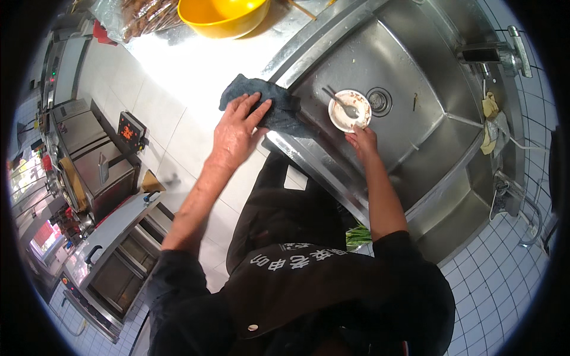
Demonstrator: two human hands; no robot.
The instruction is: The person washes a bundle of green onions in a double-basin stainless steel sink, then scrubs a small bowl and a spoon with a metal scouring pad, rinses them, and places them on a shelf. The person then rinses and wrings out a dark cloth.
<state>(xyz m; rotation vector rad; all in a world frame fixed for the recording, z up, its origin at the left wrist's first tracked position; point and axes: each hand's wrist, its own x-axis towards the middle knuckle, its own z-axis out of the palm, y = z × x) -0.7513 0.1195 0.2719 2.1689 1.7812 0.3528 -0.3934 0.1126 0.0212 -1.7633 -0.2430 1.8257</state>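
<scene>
My left hand [240, 129] lies with its fingers over a dark grey cloth [285, 107], which drapes over the metal edge of the sink and counter; whether the fingers grip it or only press on it is hard to see. In my right hand [363, 140] is the rim of a small white bowl [340, 120] stained with reddish-brown food. A metal spoon [349, 109] rests in that bowl, its handle sticking out over the rim. The bowl is over the floor of the steel sink [378, 53], beside the drain [379, 102].
A yellow bowl [222, 20] and a plastic bag of brown food [149, 18] stand on the counter. The faucet [494, 53] is at the sink's far side, near a yellow cloth [490, 129]. Green vegetables [358, 236] show beneath the sink edge. Steel kitchen units stand at left.
</scene>
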